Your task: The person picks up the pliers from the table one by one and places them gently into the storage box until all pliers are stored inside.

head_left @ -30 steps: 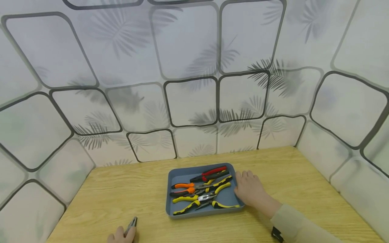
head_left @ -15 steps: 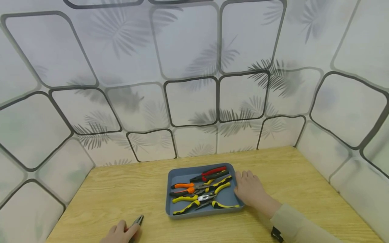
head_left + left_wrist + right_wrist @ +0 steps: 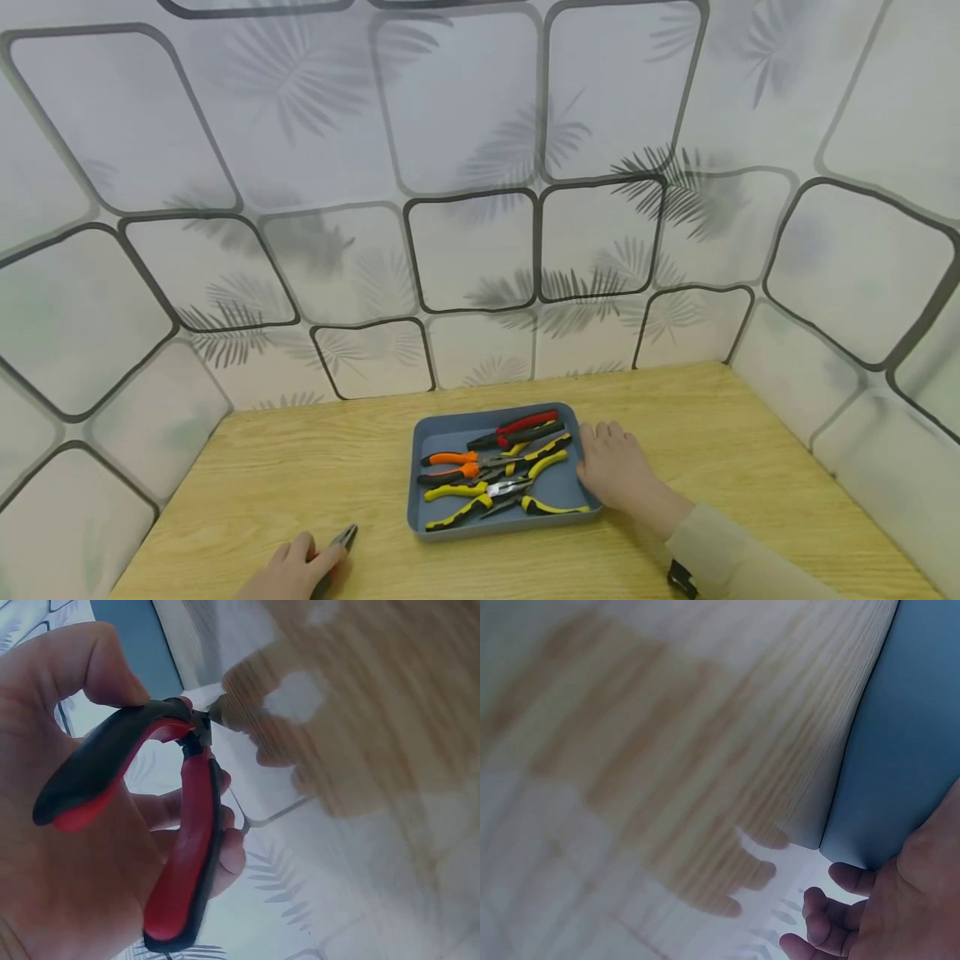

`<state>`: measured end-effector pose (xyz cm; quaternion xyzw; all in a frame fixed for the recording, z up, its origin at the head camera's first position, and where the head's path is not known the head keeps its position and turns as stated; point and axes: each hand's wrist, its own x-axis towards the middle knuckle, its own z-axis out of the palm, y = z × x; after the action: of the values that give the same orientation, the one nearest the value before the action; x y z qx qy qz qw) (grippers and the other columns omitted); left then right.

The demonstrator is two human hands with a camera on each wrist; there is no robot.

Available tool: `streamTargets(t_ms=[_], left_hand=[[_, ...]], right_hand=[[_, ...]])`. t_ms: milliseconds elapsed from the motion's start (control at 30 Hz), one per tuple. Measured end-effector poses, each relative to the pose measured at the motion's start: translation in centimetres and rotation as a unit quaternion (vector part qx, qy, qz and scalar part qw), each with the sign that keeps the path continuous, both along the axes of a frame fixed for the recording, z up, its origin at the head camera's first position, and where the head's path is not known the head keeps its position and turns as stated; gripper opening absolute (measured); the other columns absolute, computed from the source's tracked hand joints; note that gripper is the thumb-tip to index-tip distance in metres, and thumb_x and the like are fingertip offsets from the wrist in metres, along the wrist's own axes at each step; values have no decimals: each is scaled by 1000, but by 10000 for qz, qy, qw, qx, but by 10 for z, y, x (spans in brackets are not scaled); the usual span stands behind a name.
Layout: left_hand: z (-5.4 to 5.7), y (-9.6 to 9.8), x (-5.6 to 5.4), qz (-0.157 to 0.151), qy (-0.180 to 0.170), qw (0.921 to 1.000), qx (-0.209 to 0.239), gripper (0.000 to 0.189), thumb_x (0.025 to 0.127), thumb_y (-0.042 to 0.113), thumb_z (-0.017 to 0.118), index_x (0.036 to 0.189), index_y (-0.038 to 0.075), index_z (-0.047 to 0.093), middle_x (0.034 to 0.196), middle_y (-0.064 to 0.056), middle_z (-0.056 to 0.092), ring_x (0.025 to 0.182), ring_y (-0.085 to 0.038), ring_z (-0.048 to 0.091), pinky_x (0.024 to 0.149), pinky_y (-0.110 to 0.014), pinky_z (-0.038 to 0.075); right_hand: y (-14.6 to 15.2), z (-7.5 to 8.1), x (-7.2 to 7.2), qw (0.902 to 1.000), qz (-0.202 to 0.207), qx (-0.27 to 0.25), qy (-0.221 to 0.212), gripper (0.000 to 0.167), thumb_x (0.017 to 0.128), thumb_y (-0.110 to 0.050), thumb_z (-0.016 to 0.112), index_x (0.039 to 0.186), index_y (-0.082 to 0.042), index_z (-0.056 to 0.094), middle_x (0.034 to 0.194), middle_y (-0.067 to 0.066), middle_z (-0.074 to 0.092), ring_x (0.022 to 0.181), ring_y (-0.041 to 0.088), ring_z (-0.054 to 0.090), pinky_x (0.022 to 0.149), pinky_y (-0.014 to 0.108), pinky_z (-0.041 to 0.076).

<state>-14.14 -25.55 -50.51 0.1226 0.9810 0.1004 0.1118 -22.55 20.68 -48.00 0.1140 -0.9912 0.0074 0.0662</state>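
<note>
My left hand [image 3: 288,571] holds a pair of pliers [image 3: 196,817] with red and black handles. In the left wrist view the handles are spread, the thumb on one and the fingers behind the other. Their tapered metal nose [image 3: 347,536] points away over the table, left of the tray. My right hand [image 3: 615,467] rests against the right side of a blue-grey tray [image 3: 415,500]; in the right wrist view its loosely bent fingers [image 3: 829,915] are beside the outer wall. Inside the tray lie several pliers, including red-handled pliers [image 3: 528,423], orange-handled pliers [image 3: 453,458] and yellow-and-black pliers [image 3: 457,493].
The wooden table [image 3: 300,467] is enclosed at the back and sides by patterned cloth [image 3: 480,250]. A small black object [image 3: 681,577] shows beneath the right sleeve [image 3: 720,550] at the lower edge.
My left hand has come further into view, moving right and slightly forward with the pliers. The right hand and the tray stay where they were.
</note>
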Motion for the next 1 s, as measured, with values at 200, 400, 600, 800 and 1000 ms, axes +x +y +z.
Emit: streamTargets(t_ms=[200,400,600,800,1000], left_hand=[[7,1,4,-250,400,9988,-90,60,81,78,73,113,29,59,95,-1,41,74,-17,39,52,-28,35],[11,0,5,-680,724,9949,-181,58,82,81,69,111,31,60,95,0,40,74,-14,35,55,-25,31],[12,-3,2,-1102,987,9887,-230,63,82,82,68,119,30,62,99,0,43,78,-14,35,59,-26,32],[19,2,-1,-1290,1163,9847,-170,40,90,57,78,117,32,62,100,1,46,78,-13,37,60,-26,34],[30,9,-3,-1307,1265,9832,-132,48,73,18,78,115,31,60,100,1,47,79,-14,39,58,-26,35]], right_hand=[[-1,0,1,10000,-18,2,-26,31,97,-21,68,115,1,56,94,19,59,88,33,55,74,49,51],[-1,0,0,10000,9,28,5,31,98,-21,68,115,1,55,93,19,58,86,32,54,74,49,51],[0,0,0,9999,36,32,109,29,97,-20,68,111,0,55,92,18,58,84,31,54,72,48,51],[0,-1,0,10000,38,15,84,29,97,-20,68,111,0,55,91,18,57,84,31,54,72,48,50],[0,-1,-1,10000,29,41,74,29,97,-20,68,112,0,54,90,17,56,84,31,53,71,47,50]])
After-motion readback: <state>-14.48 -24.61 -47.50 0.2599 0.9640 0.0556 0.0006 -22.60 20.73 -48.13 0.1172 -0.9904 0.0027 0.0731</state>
